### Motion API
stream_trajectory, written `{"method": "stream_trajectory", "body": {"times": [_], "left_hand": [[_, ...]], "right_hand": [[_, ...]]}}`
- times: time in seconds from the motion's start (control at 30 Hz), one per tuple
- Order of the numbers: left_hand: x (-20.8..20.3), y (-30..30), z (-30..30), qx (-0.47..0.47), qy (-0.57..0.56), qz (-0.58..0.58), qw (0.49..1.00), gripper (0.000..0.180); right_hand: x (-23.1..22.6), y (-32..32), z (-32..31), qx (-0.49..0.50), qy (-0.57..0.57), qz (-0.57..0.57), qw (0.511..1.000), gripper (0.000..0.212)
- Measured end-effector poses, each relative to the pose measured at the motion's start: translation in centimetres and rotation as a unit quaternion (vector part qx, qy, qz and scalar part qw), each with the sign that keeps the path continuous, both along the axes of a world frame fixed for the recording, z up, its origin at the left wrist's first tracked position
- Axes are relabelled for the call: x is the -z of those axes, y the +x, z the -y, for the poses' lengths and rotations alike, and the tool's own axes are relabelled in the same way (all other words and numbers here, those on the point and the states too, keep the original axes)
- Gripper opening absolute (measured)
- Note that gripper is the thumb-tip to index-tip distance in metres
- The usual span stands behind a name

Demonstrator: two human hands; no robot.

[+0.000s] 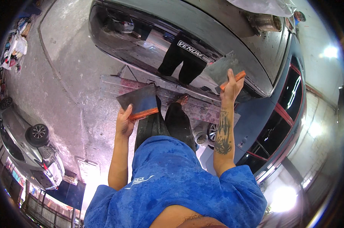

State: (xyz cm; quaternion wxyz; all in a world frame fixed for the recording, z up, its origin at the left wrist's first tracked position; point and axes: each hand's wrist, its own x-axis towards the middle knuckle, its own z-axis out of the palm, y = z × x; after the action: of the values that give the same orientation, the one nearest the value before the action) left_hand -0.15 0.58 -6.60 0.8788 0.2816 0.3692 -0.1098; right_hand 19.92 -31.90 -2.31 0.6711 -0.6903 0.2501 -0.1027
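Holds in the left hand [125,121], by its orange grip edge, a broad, flat, dark-bladed spreader [139,98], tilted slightly, with the blade directed away from the body. Holds in the right hand [231,90], also by an orange edge, a greyer-bladed spreader [222,69], dull and slanting up-left, overlapping the glossy dark car panel [141,57] in view; cannot tell whether touching.

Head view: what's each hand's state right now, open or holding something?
Left hand: closed, holding the dark-bladed, orange-handled spreader.
Right hand: closed, holding the grey-bladed, orange-handled spreader.
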Motion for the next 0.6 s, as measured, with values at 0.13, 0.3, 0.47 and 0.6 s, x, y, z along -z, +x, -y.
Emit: {"method": "stream_trajectory", "body": {"times": [0.13,0.3,0.47,0.6], "left_hand": [[0.8,-1.6,0.1,-0.014,0.024,-0.035,0.999,0.03],[1.4,-2.8,1.2,-0.023,0.022,-0.109,0.994,0.03],[1.6,-2.7,2.3,-0.025,0.017,-0.104,0.994,0.027],[1.2,-2.4,2.6,-0.032,0.017,-0.09,0.995,0.024]], "right_hand": [[0.9,1.6,1.4,-0.017,-0.065,-0.006,0.998,0.052],[2.6,3.2,-2.6,-0.028,-0.197,0.018,0.98,0.034],[4.1,7.3,-7.2,-0.095,-0.295,0.037,0.95,0.021],[2.4,5.5,-2.9,-0.018,-0.215,-0.01,0.976,0.023]]}}
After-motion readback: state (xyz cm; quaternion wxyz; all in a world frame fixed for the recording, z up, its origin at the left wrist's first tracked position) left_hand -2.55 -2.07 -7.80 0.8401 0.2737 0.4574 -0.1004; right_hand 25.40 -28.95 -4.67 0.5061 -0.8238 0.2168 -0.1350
